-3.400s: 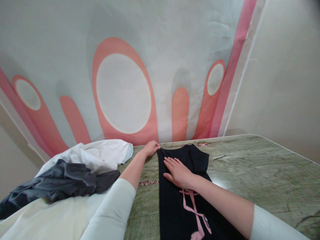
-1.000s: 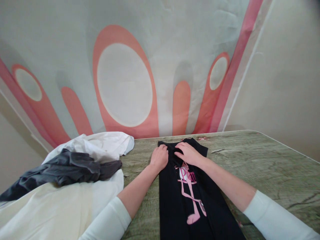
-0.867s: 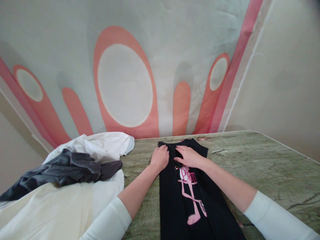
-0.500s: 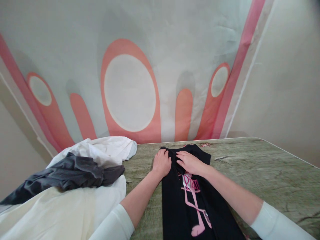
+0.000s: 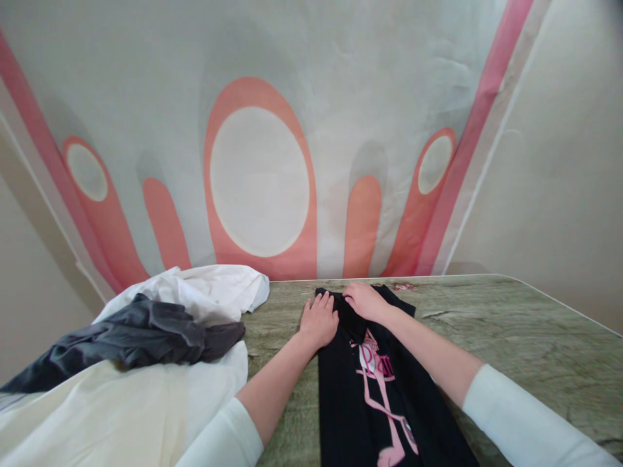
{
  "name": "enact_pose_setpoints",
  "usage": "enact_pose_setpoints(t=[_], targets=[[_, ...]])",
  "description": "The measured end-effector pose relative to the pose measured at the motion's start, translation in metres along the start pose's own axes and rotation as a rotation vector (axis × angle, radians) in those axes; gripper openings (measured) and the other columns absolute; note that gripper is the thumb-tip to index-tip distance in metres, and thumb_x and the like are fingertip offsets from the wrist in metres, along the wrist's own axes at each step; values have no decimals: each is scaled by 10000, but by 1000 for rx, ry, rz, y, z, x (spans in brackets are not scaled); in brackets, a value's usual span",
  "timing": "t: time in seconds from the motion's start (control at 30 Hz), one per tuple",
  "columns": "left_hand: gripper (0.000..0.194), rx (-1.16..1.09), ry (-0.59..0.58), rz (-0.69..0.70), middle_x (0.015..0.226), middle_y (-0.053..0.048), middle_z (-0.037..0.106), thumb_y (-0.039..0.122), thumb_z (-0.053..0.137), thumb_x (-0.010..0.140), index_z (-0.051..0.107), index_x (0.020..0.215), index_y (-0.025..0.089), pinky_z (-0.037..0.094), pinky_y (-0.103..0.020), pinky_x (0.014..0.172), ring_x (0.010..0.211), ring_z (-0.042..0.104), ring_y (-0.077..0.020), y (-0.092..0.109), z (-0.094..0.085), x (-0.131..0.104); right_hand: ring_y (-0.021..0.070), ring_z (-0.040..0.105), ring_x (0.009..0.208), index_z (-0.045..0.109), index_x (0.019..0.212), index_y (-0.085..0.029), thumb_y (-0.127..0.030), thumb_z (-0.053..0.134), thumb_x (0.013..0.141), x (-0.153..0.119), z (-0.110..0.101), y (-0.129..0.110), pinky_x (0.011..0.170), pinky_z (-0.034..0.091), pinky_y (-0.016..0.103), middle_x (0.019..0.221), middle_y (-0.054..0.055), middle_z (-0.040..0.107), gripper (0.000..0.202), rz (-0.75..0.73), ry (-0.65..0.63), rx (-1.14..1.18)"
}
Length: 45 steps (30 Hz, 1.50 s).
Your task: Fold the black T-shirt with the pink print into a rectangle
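A black garment [image 5: 343, 402] with a pink figure and pink lettering lies lengthwise on the wood-patterned table, its sides folded inward. My left hand [image 5: 319, 320] rests flat on its upper left corner, fingers spread a little. At the far edge, near the collar, my right hand [image 5: 366, 301] has its fingers curled down onto the black cloth, their tips pressed together at the fabric. A short black sleeve sticks out to the right, beyond my right wrist.
On the left lies a heap of clothes: a white one [image 5: 219, 288], a dark grey one [image 5: 160, 334] and a cream one [image 5: 97, 415]. The table [image 5: 525, 344] extends right. Behind it hangs a grey sheet [image 5: 335, 78] with pink shapes.
My right hand has moved up to the collar edge and its fingers have closed on the cloth there. The left hand stays on the left corner.
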<state>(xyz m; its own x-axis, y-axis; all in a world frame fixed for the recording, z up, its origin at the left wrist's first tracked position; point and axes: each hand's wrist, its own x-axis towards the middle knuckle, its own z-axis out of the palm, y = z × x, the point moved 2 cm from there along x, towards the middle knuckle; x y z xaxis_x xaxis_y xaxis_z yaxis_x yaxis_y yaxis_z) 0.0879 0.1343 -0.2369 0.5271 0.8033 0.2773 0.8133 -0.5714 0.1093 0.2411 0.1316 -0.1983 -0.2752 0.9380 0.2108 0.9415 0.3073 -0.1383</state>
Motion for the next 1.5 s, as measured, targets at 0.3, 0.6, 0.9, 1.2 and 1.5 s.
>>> enact_pose_setpoints(t=[0.3,0.6,0.9,1.2,1.5], targets=[[421,-11,-8,-8,1389,-102,342,303,321,874,437,1253,160,233,-483,1019,1272,297,-264,1,-3,1,195,593,905,666,908,-204,-267,449,864,33,10,-14,757,426,284,949,74,647,230,113,32,-49],[428,-29,-9,-5,1398,-99,327,314,319,879,398,1273,168,208,-485,1028,1287,267,-260,-1,4,1,216,586,905,649,886,-153,-242,387,886,34,13,-21,768,399,315,937,118,636,277,33,19,-166],[447,-4,-23,-3,1412,-88,301,331,299,884,350,1300,176,211,-473,1029,1293,252,-251,0,1,0,215,579,897,626,881,-112,-137,377,871,42,16,-25,796,366,338,934,133,621,251,-20,30,-238],[476,8,-58,-14,1426,-85,271,364,260,896,348,1320,166,198,-468,1037,1302,234,-252,-2,4,1,192,531,1011,564,1074,-145,-210,421,868,12,20,-18,863,382,300,1085,92,593,259,-102,89,-165],[480,17,-58,-6,1423,-96,275,353,269,895,358,1321,151,199,-460,1035,1299,242,-257,0,2,0,238,355,1239,567,1144,-123,-298,347,898,-43,13,2,1047,169,440,1248,131,518,374,-158,112,-144]])
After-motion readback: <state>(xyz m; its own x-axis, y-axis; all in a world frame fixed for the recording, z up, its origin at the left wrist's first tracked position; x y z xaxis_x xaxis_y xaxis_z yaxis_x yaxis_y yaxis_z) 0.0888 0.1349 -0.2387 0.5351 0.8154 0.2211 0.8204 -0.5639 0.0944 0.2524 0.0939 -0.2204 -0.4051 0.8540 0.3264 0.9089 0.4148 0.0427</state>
